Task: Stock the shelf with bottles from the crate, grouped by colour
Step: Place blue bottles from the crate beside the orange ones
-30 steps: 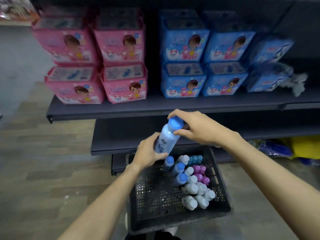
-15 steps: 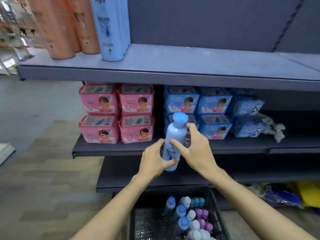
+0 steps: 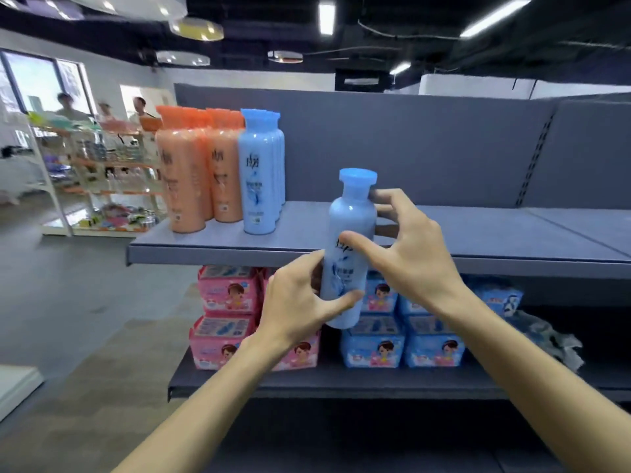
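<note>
Two hands grip my blue bottle (image 3: 346, 254) — left hand (image 3: 297, 302) at seven o'clock, right hand (image 3: 409, 247) at three; smooth, rigid, probably slippery.

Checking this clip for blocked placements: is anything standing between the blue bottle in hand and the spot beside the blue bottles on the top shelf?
Nothing visible does. The held blue bottle, gripped by the left hand and right hand, is in front of the shelf edge; the board right of the shelved blue bottles is bare.
</note>
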The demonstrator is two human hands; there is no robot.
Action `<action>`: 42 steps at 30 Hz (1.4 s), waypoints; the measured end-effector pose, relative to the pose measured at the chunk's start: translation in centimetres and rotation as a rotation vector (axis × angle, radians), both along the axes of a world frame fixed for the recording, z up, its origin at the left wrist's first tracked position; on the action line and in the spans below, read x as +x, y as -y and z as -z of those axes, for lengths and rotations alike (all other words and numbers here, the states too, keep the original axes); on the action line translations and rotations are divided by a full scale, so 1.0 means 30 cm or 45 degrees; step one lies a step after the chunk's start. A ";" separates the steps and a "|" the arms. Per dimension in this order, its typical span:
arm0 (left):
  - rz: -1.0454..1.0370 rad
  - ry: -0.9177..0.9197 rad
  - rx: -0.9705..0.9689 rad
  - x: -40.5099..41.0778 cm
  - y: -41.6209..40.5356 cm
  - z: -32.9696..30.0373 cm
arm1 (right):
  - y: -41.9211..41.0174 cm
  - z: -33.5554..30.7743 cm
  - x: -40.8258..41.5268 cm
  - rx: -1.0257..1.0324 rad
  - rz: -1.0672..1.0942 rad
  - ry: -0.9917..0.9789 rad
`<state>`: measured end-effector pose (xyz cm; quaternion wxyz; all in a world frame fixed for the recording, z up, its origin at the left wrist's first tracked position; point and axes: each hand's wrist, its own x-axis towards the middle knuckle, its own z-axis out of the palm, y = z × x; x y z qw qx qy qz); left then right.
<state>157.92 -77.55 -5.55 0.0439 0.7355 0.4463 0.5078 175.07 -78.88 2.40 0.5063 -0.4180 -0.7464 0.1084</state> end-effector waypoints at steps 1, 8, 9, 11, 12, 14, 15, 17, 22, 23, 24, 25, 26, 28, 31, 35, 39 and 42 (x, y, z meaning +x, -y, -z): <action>-0.026 -0.007 0.027 -0.006 -0.004 -0.040 | -0.008 -0.040 -0.008 0.023 -0.010 -0.006; -0.211 -0.081 0.030 -0.046 -0.072 -0.214 | -0.100 -0.212 -0.060 0.061 -0.054 0.015; -0.231 -0.099 -0.003 -0.050 -0.087 -0.226 | -0.123 -0.218 -0.067 0.054 -0.055 0.023; -0.277 -0.148 -0.077 -0.056 -0.122 -0.241 | -0.171 -0.220 -0.078 0.020 -0.061 0.026; -0.296 -0.165 -0.114 -0.057 -0.139 -0.247 | -0.193 -0.219 -0.084 0.003 -0.065 0.024; -0.327 -0.175 -0.187 -0.054 -0.166 -0.254 | -0.231 -0.217 -0.097 -0.017 -0.071 0.024; -0.345 -0.174 -0.216 -0.052 -0.178 -0.257 | -0.249 -0.217 -0.104 -0.017 -0.072 0.030; -0.377 -0.163 -0.261 -0.047 -0.198 -0.264 | -0.285 -0.217 -0.121 -0.017 -0.066 0.054; -0.440 -0.168 -0.393 -0.040 -0.271 -0.283 | -0.388 -0.223 -0.153 -0.073 -0.048 0.128; -0.450 -0.168 -0.418 -0.037 -0.287 -0.287 | -0.408 -0.226 -0.157 -0.092 -0.045 0.154; -0.460 -0.166 -0.433 -0.034 -0.303 -0.289 | -0.428 -0.230 -0.160 -0.111 -0.047 0.185; -0.466 -0.158 -0.442 -0.033 -0.322 -0.290 | -0.448 -0.232 -0.164 -0.129 -0.053 0.211; -0.468 -0.149 -0.446 -0.033 -0.343 -0.290 | -0.471 -0.233 -0.169 -0.143 -0.055 0.230; -0.473 -0.129 -0.451 -0.031 -0.387 -0.286 | -0.520 -0.233 -0.182 -0.162 -0.038 0.259; -0.503 -0.109 -0.458 -0.022 -0.461 -0.280 | -0.595 -0.238 -0.202 -0.181 -0.008 0.294; -0.555 -0.095 -0.492 -0.006 -0.565 -0.278 | -0.695 -0.241 -0.219 -0.208 0.017 0.314; -0.575 -0.085 -0.512 -0.004 -0.667 -0.271 | -0.794 -0.237 -0.237 -0.212 0.014 0.318; -0.611 -0.086 -0.513 -0.008 -0.738 -0.269 | -0.861 -0.230 -0.253 -0.217 0.016 0.314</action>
